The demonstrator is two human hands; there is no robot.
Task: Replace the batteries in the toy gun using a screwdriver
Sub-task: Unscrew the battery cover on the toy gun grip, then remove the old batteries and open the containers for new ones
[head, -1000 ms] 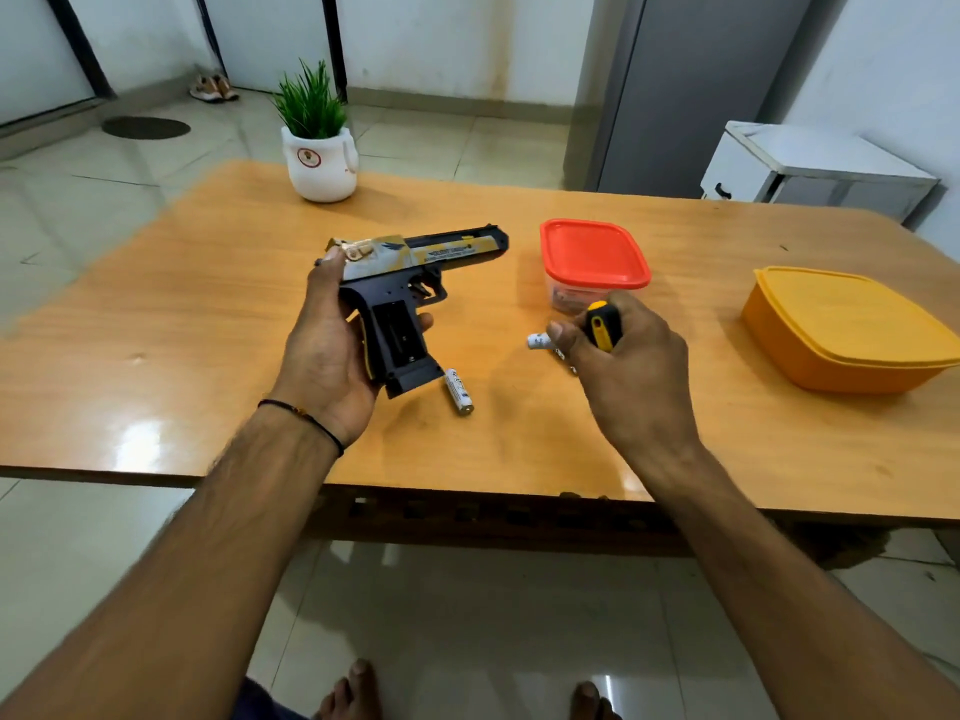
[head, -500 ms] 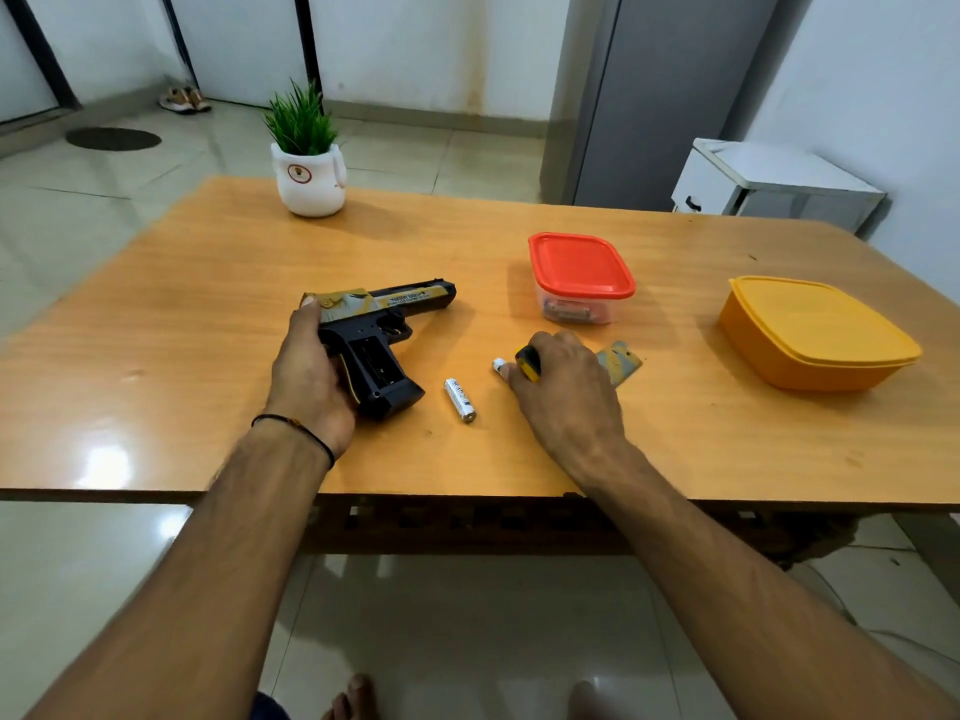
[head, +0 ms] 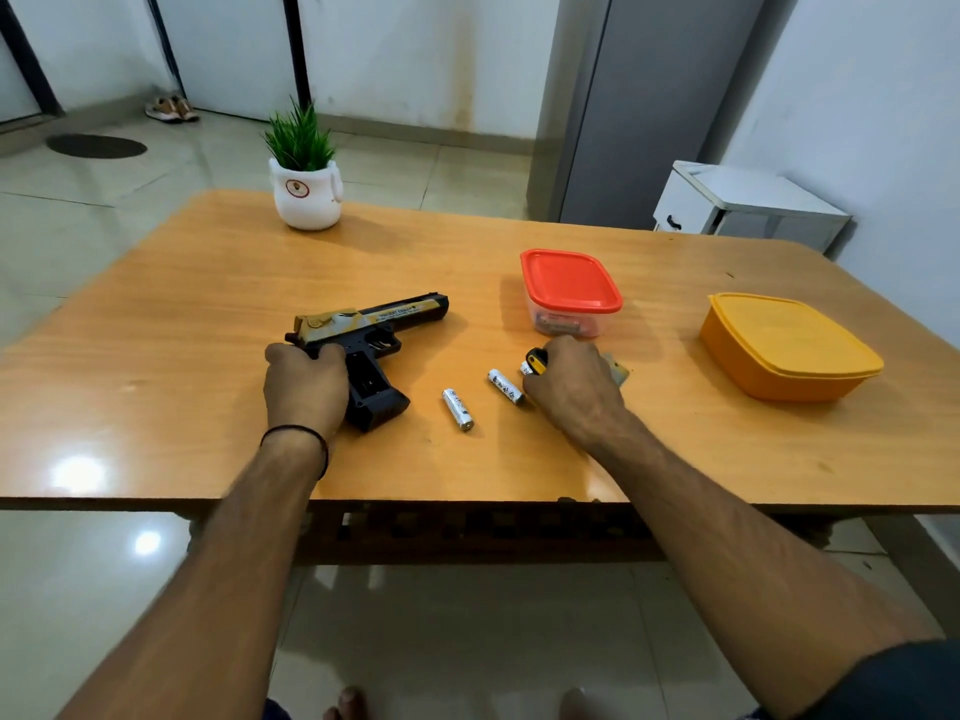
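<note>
The black and gold toy gun (head: 382,324) lies on its side on the wooden table (head: 182,314), its grip showing an open battery slot. My left hand (head: 304,389) holds the gun at the back of the grip. Two white batteries lie loose on the table, one (head: 457,409) beside the grip and one (head: 505,386) right by my right hand. My right hand (head: 574,389) rests on the table and grips the yellow and black screwdriver handle (head: 536,361). A gold cover piece (head: 618,373) peeks out from behind that hand.
A clear box with a red lid (head: 570,291) stands just beyond my right hand. An orange lidded container (head: 787,345) sits at the right. A white pot with a green plant (head: 306,192) stands at the far left of the table.
The gun has been lowered from the air onto the table. My right hand came down to the tabletop with the screwdriver, and a second battery now lies in plain sight beside it.
</note>
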